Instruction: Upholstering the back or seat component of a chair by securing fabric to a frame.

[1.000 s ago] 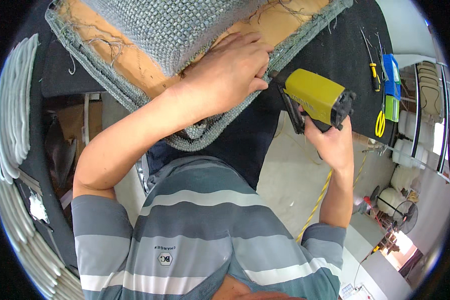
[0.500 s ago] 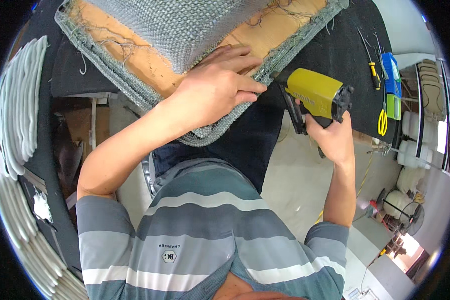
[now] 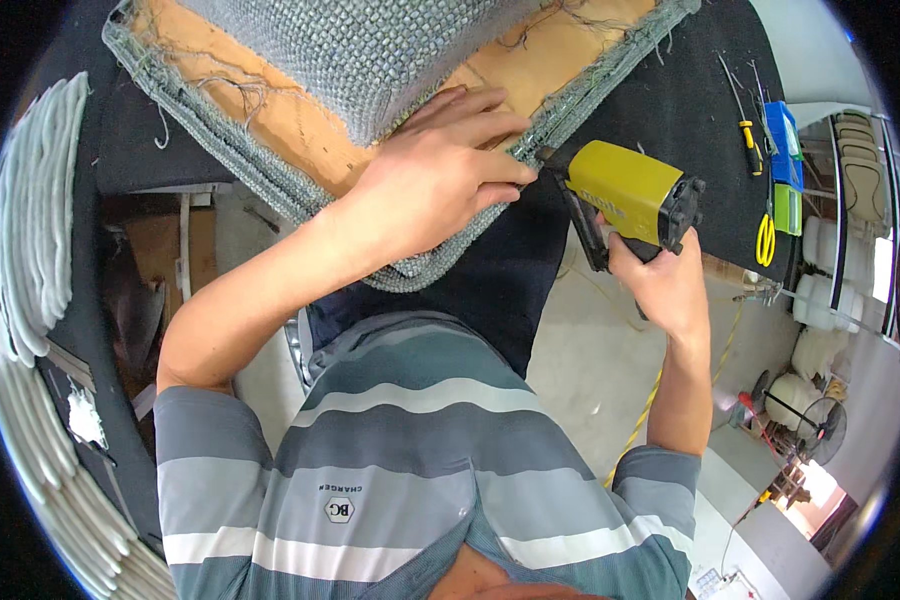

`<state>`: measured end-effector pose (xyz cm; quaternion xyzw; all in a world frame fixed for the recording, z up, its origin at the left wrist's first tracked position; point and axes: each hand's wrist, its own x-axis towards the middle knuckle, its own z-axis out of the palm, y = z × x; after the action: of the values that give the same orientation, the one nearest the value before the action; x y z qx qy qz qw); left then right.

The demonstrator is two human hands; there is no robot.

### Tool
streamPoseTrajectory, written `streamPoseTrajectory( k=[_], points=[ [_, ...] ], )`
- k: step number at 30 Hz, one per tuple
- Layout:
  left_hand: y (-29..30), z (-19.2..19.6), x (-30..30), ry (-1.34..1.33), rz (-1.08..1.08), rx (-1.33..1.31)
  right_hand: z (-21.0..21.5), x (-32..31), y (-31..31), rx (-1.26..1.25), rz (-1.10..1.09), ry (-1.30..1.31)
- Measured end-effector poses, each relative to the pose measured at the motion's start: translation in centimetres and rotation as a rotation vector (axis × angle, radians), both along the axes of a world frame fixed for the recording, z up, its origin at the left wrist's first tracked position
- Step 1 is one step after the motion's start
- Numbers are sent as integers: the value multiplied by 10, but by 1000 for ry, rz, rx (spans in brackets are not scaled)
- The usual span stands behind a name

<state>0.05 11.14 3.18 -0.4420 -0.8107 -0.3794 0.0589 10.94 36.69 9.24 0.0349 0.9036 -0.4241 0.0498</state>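
Note:
A wooden panel (image 3: 580, 45) carries a grey woven upholstered cushion (image 3: 360, 50), with grey fabric wrapped round its border and loose threads on the wood. My left hand (image 3: 435, 165) lies over the near corner, fingers on the wood beside the cushion. Its thumb side presses the folded fabric edge (image 3: 565, 125) at the right. My right hand (image 3: 660, 275) is wrapped round the grip of a yellow and black staple gun (image 3: 625, 185). The gun's nose points left and meets the fabric edge just beside my left fingertips; exact contact is hard to make out.
The panel rests on a black-covered table (image 3: 660, 110). At its right lie a yellow-handled screwdriver (image 3: 749, 145), yellow scissors (image 3: 765, 240) and blue and green boxes (image 3: 785, 145). Pale padded pieces (image 3: 35, 200) are stacked at the left. A yellow hose (image 3: 642, 420) hangs near my right arm.
The staple gun has shifted slightly left, its nose now closer to the fabric edge and my left fingers. My left hand stays almost in place on the panel.

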Motion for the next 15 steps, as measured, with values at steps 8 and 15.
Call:
streamPoseTrajectory(
  k=[8,15],
  points=[
    [2,-2,0,-6,-19,30,-2,3,-1,-18,16,75],
    [1,-3,0,-6,-10,27,4,8,-5,14,11,48]
  ],
)
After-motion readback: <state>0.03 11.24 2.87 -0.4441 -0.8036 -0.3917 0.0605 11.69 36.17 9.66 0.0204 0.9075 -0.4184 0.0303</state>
